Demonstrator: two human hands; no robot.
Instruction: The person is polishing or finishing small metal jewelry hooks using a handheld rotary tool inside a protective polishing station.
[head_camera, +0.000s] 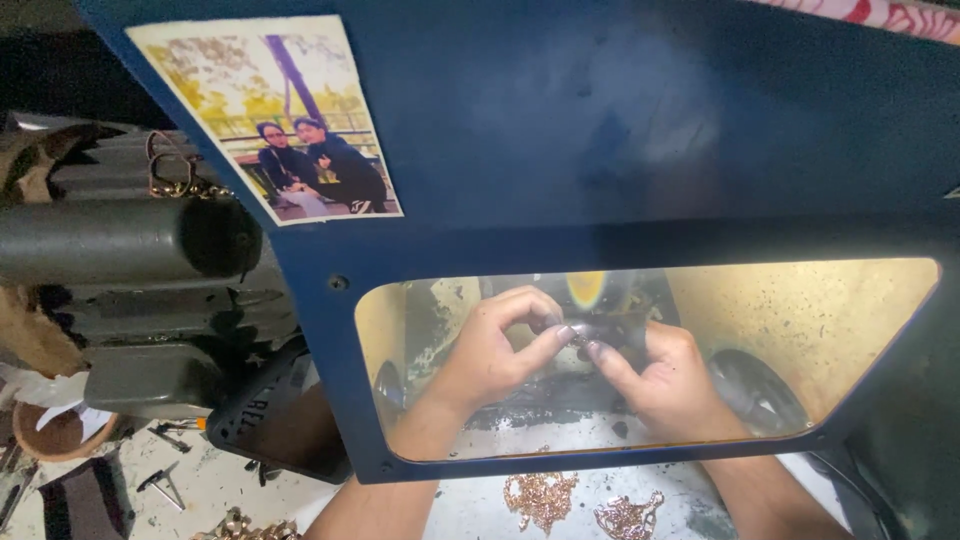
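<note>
Fingertips (560, 335) of the left hand (490, 355) and right hand (655, 375) are pinched together on one small dark piece (580, 333). It sits between both hands, just below the yellow wheel (586, 288), behind the blue guard (600, 130).

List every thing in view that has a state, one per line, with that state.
left hand: behind the window, fingertips pinching a small dark piece
right hand: behind the window, fingertips pinching the same piece
small dark piece: held between both hands, near the wheel
wheel: behind the hands; spinning or still, cannot tell
window: speckled with grime
chains: lying loose on the bench
photograph: stuck on the blue hood
</note>
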